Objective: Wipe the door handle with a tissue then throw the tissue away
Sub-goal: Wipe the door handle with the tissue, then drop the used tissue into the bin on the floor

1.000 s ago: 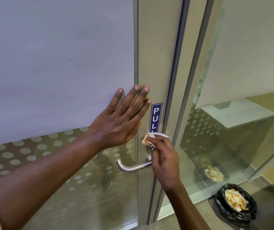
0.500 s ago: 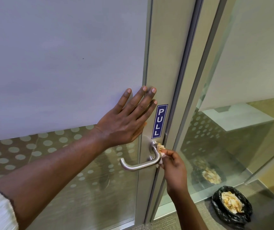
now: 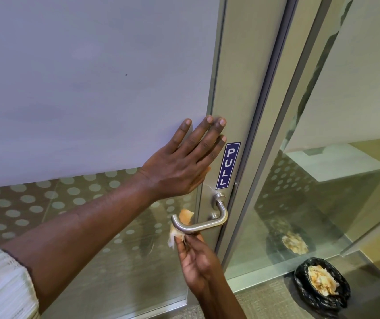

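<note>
At the glass door (image 3: 92,77) we note the following. Left hand (image 3: 179,166): fingers spread and flat against the frosted panel, gripping nothing, fingertips reaching the metal door frame (image 3: 230,88). Right hand (image 3: 197,261): below the door handle (image 3: 201,224), thumb and fingers pinched on a tissue (image 3: 184,218). We see the crumpled, orange-stained tissue pressed behind and under the free end of the handle, part showing above the bar and part below it beside the fingertips. Door handle: a brushed metal lever, level, pointing left from its mount on the frame. Sign (image 3: 228,165): blue, reading PULL, upright on the frame just above the handle's mount. Bin (image 3: 322,286): lined with a black bag, on the floor at lower right, well apart from the handle, holding crumpled tissues. We also note its reflection in the glass side panel (image 3: 322,203) and a white sleeve (image 3: 2,286) on the left arm.
</note>
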Demonstrator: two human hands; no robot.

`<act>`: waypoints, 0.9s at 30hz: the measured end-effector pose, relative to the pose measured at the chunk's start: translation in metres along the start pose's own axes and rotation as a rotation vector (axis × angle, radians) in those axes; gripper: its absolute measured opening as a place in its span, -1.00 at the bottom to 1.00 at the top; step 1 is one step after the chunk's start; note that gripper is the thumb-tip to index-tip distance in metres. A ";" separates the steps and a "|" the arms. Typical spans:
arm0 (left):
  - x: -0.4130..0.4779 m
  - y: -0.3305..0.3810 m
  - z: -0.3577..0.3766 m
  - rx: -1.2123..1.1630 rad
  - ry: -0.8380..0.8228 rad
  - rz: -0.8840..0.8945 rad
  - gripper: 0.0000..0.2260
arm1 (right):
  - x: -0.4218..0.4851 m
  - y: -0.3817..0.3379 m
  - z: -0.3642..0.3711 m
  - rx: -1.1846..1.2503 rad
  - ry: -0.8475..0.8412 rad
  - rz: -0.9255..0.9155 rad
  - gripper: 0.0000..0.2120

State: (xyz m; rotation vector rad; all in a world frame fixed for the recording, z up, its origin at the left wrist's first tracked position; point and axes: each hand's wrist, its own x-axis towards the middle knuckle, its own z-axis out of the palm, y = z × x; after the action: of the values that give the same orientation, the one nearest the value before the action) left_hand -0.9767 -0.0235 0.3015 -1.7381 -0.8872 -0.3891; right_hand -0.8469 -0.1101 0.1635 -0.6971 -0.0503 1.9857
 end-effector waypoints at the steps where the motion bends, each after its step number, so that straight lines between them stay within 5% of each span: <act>1: 0.000 0.000 0.000 0.000 -0.002 0.000 -0.42 | 0.002 0.002 0.002 0.001 0.002 0.008 -0.60; 9: -0.001 -0.001 -0.001 0.004 -0.007 -0.005 -0.42 | -0.001 -0.040 -0.011 -0.116 0.058 -0.024 -0.79; 19: -0.001 0.000 -0.005 -0.055 -0.025 -0.033 -0.42 | -0.003 -0.118 -0.023 -0.456 0.090 -0.289 -0.87; 27: 0.012 0.037 -0.019 -0.173 -0.121 -0.259 -0.38 | -0.022 -0.192 -0.025 -0.860 0.098 -0.430 -0.84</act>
State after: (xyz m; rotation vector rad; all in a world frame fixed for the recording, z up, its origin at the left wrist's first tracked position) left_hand -0.9383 -0.0412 0.2913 -1.8239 -1.2021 -0.5489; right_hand -0.6735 -0.0371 0.2135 -1.1993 -0.9557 1.4605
